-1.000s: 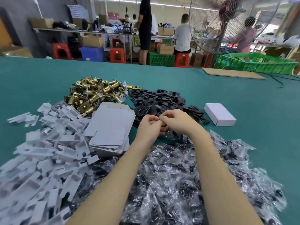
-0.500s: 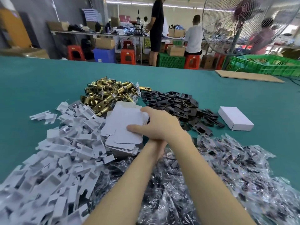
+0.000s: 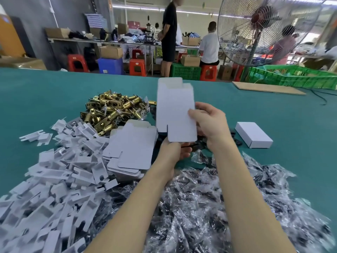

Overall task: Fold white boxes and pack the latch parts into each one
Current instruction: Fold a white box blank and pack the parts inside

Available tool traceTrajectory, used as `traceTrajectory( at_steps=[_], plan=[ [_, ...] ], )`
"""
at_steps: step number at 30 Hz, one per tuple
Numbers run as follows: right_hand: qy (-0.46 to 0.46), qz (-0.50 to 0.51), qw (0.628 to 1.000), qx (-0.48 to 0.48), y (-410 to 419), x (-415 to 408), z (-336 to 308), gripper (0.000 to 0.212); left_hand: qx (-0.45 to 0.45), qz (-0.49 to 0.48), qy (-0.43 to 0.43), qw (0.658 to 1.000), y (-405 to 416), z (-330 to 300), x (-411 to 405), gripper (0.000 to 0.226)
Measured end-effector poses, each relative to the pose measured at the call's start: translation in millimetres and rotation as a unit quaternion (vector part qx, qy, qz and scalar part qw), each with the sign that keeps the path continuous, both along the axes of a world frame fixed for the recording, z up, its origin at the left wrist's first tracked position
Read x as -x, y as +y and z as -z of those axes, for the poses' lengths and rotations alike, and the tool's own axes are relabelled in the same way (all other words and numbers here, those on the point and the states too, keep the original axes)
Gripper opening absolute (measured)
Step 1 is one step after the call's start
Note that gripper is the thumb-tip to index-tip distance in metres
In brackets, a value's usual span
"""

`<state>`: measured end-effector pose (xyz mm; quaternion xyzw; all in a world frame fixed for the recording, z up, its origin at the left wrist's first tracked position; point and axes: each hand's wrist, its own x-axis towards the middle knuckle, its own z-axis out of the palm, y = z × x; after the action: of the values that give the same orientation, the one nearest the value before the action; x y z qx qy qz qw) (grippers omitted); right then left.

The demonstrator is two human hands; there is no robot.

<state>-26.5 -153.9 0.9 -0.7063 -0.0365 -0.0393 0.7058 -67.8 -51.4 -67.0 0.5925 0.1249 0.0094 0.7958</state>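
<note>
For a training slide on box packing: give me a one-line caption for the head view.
Both hands lift a flat white box blank above the stack of blanks, brass latches behind.

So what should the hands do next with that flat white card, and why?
Probably pop it open into a box shape. The flat box blank is off the stack, gripped by the right hand and left hand, still unfolded, unlike the finished box.

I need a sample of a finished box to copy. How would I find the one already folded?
Start at the teal table and look right of the person's right hand. The folded box sits alone there, beside the black plates. Unlike the flat blanks stacked left, it is closed and boxy.
</note>
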Motion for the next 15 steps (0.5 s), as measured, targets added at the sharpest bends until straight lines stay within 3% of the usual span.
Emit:
traceTrajectory(
  at_steps=[5,8,12,15],
  plan=[
    [-0.013,0.008,0.999,0.033,-44,-3,-1,0.022,0.055,-0.067,-0.038,0.996,3,-10,2,0.026],
    [0.018,-0.068,0.995,0.070,-58,1,2,0.021,-0.096,-0.104,-0.094,0.985,-1,-13,1,0.029],
    [0.022,-0.141,0.978,0.154,-58,4,3,0.028,-0.319,-0.111,-0.144,0.930,-7,-6,2,0.099],
    [0.025,-0.182,0.937,0.298,-59,8,-5,0.037,-0.363,-0.130,-0.150,0.910,-4,-6,2,0.129]
  ],
)
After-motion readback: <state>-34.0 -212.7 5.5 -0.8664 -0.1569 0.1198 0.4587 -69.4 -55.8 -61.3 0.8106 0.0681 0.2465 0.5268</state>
